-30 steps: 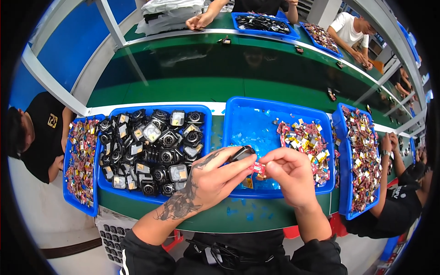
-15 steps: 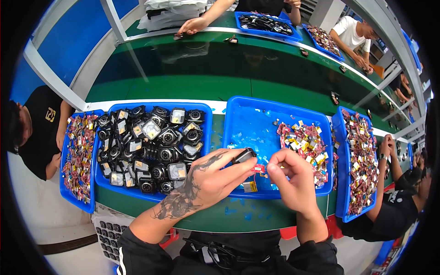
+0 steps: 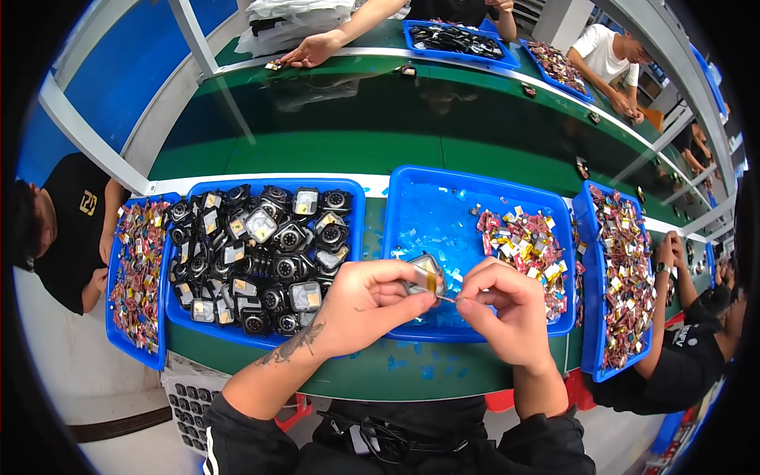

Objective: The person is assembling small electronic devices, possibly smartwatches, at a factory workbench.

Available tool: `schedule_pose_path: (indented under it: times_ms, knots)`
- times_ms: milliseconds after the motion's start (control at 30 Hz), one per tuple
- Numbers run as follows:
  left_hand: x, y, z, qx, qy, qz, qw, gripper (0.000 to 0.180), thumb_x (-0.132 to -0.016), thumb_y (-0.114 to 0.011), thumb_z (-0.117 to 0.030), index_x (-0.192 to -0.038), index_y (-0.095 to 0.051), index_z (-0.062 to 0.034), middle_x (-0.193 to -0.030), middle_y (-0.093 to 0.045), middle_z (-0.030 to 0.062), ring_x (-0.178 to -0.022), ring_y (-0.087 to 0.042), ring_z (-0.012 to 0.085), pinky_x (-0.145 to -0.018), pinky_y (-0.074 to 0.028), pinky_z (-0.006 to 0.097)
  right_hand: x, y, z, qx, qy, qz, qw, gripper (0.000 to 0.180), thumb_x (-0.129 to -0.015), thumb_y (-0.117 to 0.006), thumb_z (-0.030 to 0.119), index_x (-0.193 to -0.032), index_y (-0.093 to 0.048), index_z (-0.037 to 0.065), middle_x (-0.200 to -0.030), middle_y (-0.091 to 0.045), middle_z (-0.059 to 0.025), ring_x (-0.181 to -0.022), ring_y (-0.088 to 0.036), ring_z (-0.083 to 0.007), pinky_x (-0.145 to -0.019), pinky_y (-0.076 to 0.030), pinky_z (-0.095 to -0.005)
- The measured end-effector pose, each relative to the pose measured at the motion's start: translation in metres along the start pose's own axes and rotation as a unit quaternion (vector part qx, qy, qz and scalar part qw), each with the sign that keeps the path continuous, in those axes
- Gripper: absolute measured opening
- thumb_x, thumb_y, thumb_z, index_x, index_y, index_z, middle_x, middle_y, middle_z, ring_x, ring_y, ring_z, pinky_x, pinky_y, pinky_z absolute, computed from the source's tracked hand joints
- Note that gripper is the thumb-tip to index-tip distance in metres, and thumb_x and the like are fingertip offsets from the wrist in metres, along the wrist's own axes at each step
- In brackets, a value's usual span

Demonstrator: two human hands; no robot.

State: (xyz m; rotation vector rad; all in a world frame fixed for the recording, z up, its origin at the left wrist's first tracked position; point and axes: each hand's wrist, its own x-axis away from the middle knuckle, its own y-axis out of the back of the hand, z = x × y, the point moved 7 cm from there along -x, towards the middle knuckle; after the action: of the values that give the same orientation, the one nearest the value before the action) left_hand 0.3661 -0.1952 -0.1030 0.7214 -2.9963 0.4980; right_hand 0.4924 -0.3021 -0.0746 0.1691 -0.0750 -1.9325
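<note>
Here's the small dark, rounded-square watch case (image 3: 425, 272) near centre, pinched by the left hand (image 3: 366, 302) at eight o'clock; at four, the right hand (image 3: 507, 305) grips a thin, blurred strip (image 3: 449, 298); at nine, a blue plastic tray (image 3: 359, 229) holds black watch housings (image 3: 273, 265).

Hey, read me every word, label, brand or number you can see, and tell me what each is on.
Black shirt, far left: a yellow print, not copied out here.
Black shirt, far right: white print, blurred; not copied out either.
Small parts: any print too small to read.
Black cases: any print too small to read.
Case in the left hand: nothing readable.
</note>
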Motion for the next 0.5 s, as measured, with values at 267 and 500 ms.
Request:
schedule_pose_path:
  times_ms: [267,500]
  knots:
    - [-0.002,0.001,0.007,-0.026,-0.035,0.002,0.999,0.022,-0.090,-0.066,-0.002,-0.110,-0.066,0.0072,-0.096,-0.070,0.0092,-0.087,-0.066,0.0096,-0.072,-0.053,0.021,-0.001,-0.005,0.005,0.084,0.034,-0.075,0.993,0.008,-0.081,-0.071,-0.004,-0.087,-0.066,-0.003,-0.088,-0.063,-0.0088,-0.074,-0.063,-0.0112,-0.060,-0.055,-0.0228]
    - [0.000,0.003,0.005,-0.031,-0.015,-0.007,0.999,0.028,-0.089,-0.065,0.001,-0.116,-0.062,0.0072,-0.102,-0.068,0.0112,-0.089,-0.066,0.0114,-0.077,-0.054,0.023,-0.001,-0.008,0.001,0.044,0.031,-0.089,0.995,0.008,-0.082,-0.071,-0.004,-0.087,-0.065,-0.004,-0.088,-0.062,-0.0076,-0.075,-0.062,-0.0090,-0.060,-0.052,-0.0207]
